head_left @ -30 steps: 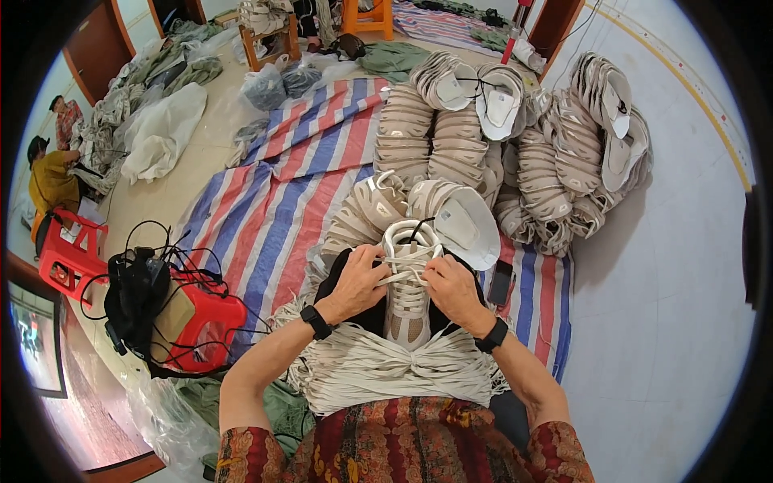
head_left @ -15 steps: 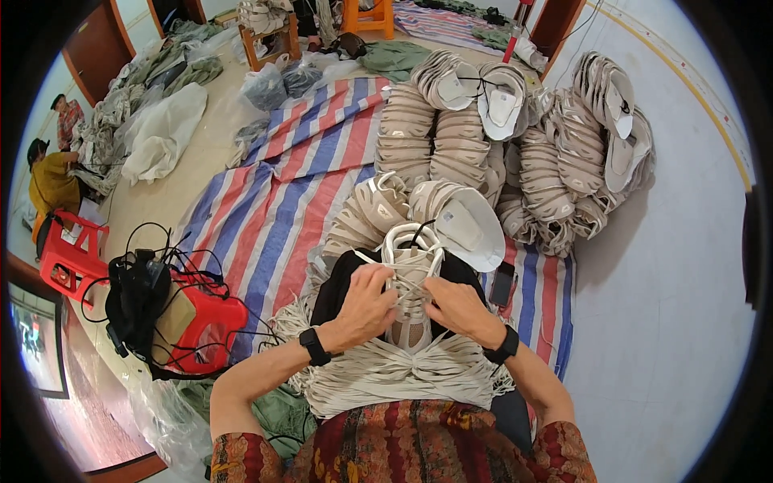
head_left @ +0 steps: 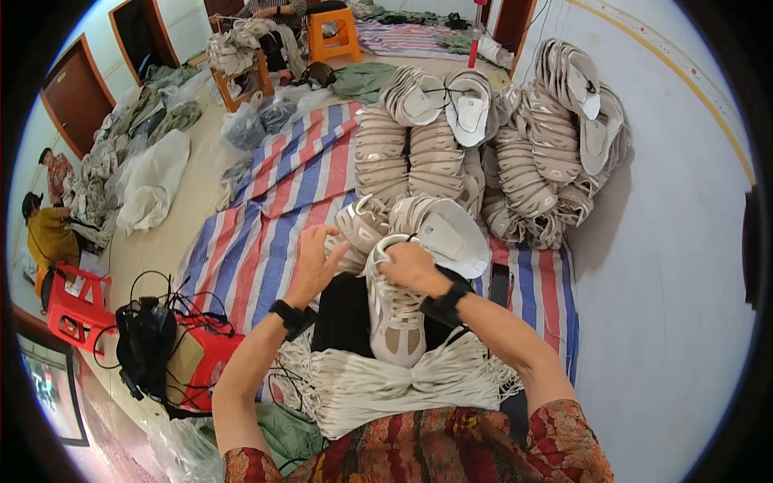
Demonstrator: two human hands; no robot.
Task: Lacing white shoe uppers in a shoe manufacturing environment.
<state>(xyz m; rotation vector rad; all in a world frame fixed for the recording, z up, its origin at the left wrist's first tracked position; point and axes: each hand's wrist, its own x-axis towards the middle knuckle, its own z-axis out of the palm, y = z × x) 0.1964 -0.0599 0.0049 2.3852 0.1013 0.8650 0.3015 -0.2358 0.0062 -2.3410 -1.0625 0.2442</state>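
Observation:
A beige and white shoe upper (head_left: 397, 334) lies toe toward me on the black cloth (head_left: 342, 318) over my lap, laces threaded down its front. My right hand (head_left: 416, 268) is closed on the upper near its collar, hiding the top of the lacing. Raised to the left of the upper, my left hand (head_left: 314, 262) is open, thumb and fingers apart, with nothing seen in it. A thick bundle of off-white shoelaces (head_left: 403, 390) lies across my lap, just below the toe. Nested shoe uppers (head_left: 439, 233) sit right beyond my hands.
More nested stacks of uppers (head_left: 382, 157) stand on the striped sheet (head_left: 266, 217) and against the wall. At left, a red stool (head_left: 213, 354) bears black gear (head_left: 149, 346) and cables. A dark phone (head_left: 500, 283) lies at right. Other people (head_left: 52, 233) sit farther off.
Both hands have left the middle of the lacing. My left hand has lifted away to the upper left and opened; my right hand has moved up to the collar. The view has shifted slightly.

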